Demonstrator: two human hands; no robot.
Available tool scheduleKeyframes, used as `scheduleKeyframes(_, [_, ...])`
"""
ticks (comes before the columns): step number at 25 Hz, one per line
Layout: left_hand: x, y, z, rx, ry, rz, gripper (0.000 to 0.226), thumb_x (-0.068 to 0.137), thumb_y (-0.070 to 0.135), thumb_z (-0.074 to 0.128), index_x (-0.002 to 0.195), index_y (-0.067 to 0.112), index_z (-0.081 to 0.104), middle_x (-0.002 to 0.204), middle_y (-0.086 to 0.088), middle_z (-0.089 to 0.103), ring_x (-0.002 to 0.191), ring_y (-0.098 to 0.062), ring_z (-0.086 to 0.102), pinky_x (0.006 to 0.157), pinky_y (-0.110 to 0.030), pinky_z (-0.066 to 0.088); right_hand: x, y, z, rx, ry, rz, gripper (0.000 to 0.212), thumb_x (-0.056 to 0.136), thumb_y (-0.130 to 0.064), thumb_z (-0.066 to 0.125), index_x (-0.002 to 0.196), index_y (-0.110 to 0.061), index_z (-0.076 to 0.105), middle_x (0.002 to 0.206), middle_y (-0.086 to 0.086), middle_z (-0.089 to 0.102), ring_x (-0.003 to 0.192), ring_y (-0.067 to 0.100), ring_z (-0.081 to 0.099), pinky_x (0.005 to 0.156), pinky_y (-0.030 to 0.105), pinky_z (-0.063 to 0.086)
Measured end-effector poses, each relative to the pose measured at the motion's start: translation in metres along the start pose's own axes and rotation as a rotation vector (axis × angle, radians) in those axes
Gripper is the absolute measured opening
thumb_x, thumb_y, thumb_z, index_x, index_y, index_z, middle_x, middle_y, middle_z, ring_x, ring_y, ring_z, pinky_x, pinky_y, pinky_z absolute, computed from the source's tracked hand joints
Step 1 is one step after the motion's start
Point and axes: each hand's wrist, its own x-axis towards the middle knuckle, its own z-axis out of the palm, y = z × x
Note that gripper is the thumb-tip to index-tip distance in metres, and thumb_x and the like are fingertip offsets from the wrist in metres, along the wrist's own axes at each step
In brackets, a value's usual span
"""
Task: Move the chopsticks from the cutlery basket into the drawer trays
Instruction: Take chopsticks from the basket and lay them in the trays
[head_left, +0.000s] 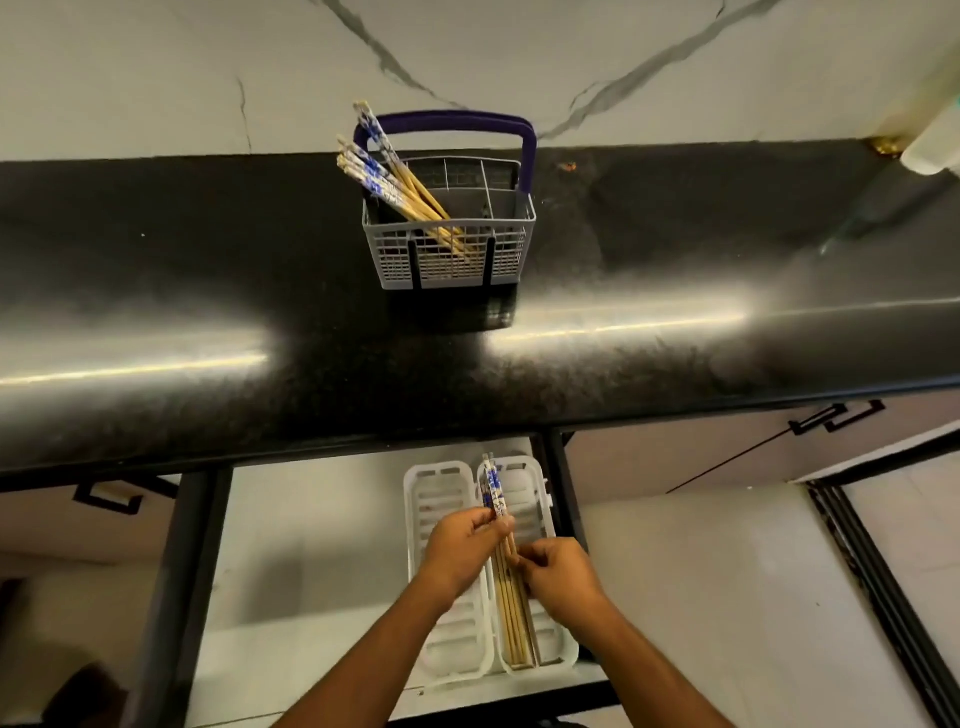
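While more chopsticks (387, 179) lean in the cutlery basket (451, 244) on the counter (208, 291) beyond the drawer tray (563, 647), my left hand (460, 551) pinches a bundle of chopsticks (506, 582) over that tray's right compartment, and my right hand (558, 574) curls round their shafts.

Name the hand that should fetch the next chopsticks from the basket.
Left, probably. The remaining chopsticks lean out of the basket's left end, on the left hand's side. Both hands, the right hand included, hold the bundle over the right tray.
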Motion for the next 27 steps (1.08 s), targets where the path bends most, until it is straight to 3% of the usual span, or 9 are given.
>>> scheduleKeyframes(2, [0.003, -0.007, -0.020, 0.107, 0.050, -0.020, 0.030, 0.087, 0.051, 0.064, 0.092, 0.024, 0.076, 0.094, -0.006, 0.077, 0.092, -0.022, 0.072, 0.084, -0.040, 0.060, 0.001, 0.007, 0.007, -0.139, 0.075, 0.036, 0.032, 0.090, -0.016, 0.065, 0.059, -0.021, 0.068, 0.059, -0.005, 0.067, 0.055, 0.005, 0.063, 0.054, 0.015, 0.052])
scheduleKeyframes(4, [0.003, -0.011, -0.044, 0.016, 0.138, -0.059, 0.029, 0.086, 0.050, 0.065, 0.091, 0.024, 0.077, 0.090, -0.002, 0.078, 0.090, -0.020, 0.072, 0.083, -0.040, 0.060, 0.007, 0.013, 0.016, -0.231, 0.144, 0.069, 0.038, 0.089, -0.012, 0.064, 0.053, -0.021, 0.060, 0.055, -0.008, 0.060, 0.047, 0.003, 0.053, 0.044, 0.013, 0.044])
scheduleKeyframes(7, [0.007, -0.015, -0.069, -0.118, 0.201, -0.094, 0.030, 0.088, 0.044, 0.067, 0.097, 0.018, 0.077, 0.088, 0.003, 0.079, 0.094, -0.016, 0.073, 0.090, -0.039, 0.058, 0.014, 0.005, 0.030, -0.314, 0.248, 0.183, 0.018, 0.092, -0.012, 0.060, 0.077, -0.011, 0.070, 0.075, 0.001, 0.068, 0.060, 0.013, 0.063, 0.054, 0.026, 0.055])
scheduleKeyframes(11, [0.007, -0.018, -0.076, -0.176, 0.210, -0.094, 0.034, 0.090, 0.046, 0.064, 0.100, 0.016, 0.076, 0.091, 0.001, 0.079, 0.094, -0.014, 0.073, 0.090, -0.034, 0.057, 0.021, -0.005, 0.039, -0.396, 0.251, 0.222, 0.012, 0.095, -0.006, 0.056, 0.098, -0.005, 0.068, 0.095, 0.007, 0.070, 0.074, 0.016, 0.061, 0.066, 0.023, 0.054])
scheduleKeyframes(16, [-0.001, -0.020, -0.075, -0.269, 0.200, -0.096, 0.031, 0.091, 0.040, 0.064, 0.096, 0.012, 0.076, 0.090, 0.001, 0.080, 0.090, -0.014, 0.075, 0.087, -0.030, 0.057, 0.028, -0.009, 0.044, -0.475, 0.227, 0.224, 0.015, 0.095, -0.006, 0.057, 0.106, -0.004, 0.067, 0.104, 0.009, 0.072, 0.091, 0.020, 0.070, 0.076, 0.026, 0.058])
scheduleKeyframes(27, [-0.004, -0.026, -0.089, -0.340, 0.244, -0.111, 0.021, 0.092, 0.035, 0.064, 0.094, 0.017, 0.074, 0.088, -0.004, 0.080, 0.097, -0.020, 0.073, 0.095, -0.038, 0.054, 0.028, -0.004, 0.048, -0.567, 0.199, 0.156, 0.014, 0.095, -0.011, 0.058, 0.106, -0.009, 0.068, 0.103, 0.007, 0.072, 0.091, 0.020, 0.071, 0.081, 0.030, 0.060])
